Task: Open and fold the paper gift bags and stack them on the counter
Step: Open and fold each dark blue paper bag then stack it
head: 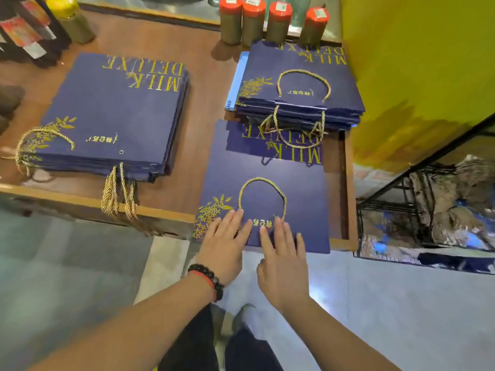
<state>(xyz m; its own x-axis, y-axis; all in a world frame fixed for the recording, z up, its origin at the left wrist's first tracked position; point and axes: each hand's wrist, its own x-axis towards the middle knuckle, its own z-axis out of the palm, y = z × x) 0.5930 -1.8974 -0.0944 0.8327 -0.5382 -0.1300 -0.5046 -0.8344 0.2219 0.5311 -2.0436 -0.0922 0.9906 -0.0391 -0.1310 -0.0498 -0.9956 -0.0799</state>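
A flat navy gift bag (297, 188) with gold lettering and a gold rope handle lies at the counter's near right edge, its near end overhanging. My left hand (227, 242) and my right hand (281, 253) rest side by side on its near end with straight fingers, pressing it flat. One stack of the same bags (112, 113) sits on the left of the counter, rope handles dangling over the edge. Another stack (300, 87) sits behind the single bag and overlaps its far end.
The wooden counter (209, 89) has a raised front rim. Several cylinders with red lids (270, 22) stand at the back. Bottles and a yellow-capped jar (69, 17) stand at the back left. A yellow wall (417, 62) and a glass case (434, 210) close off the right side.
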